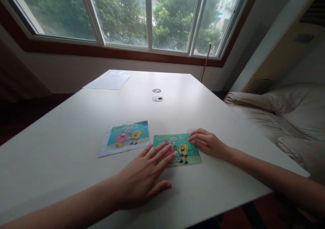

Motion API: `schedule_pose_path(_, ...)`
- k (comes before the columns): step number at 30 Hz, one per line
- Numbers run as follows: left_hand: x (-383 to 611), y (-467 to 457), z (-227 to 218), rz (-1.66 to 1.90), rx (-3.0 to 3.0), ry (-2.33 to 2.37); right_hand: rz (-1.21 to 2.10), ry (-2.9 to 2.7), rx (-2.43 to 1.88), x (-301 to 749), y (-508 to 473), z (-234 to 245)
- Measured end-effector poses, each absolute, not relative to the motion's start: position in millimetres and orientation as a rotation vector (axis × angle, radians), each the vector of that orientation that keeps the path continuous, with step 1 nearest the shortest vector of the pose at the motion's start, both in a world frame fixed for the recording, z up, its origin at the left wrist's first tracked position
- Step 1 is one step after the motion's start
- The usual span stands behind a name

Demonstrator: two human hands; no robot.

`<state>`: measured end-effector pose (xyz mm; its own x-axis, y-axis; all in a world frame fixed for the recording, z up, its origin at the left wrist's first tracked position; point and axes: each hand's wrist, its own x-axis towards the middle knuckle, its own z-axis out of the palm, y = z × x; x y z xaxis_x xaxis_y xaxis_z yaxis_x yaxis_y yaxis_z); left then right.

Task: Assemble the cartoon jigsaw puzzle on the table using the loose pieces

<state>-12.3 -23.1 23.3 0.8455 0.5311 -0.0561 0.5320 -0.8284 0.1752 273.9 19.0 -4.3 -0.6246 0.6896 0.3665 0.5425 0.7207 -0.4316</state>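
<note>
A jigsaw puzzle (186, 149) with a cartoon picture on a teal ground lies flat on the white table (83, 127), its pieces joined into one rectangle. My left hand (148, 173) rests with spread fingers over the puzzle's left part, hiding some of the pink figure. At the right upper edge, the fingertips of my right hand (209, 142) touch the puzzle, fingers stretched out and holding nothing. Left of the puzzle is a paper sheet (127, 136) printed with the same picture, slightly tilted and apart from the puzzle.
At the table's far left corner lies a white sheet of paper (108, 81). Two round cable-hole fittings (157, 98) sit in the tabletop's far middle. A beige leather sofa (269, 117) stands to the right, and a window (122, 16) is beyond the table.
</note>
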Motion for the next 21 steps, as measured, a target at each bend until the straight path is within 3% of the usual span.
schedule_pose_path(14, -56.9, -18.7, 6.4, 0.026, 2.895, 0.767, 0.291, -2.669, -0.987, 275.6, -4.8, 1.4)
schedule_pose_path(21, -63.9, -20.4, 6.2, 0.183, 2.896, 0.752, 0.255, -2.638, -1.249, 296.3, -11.5, -6.9)
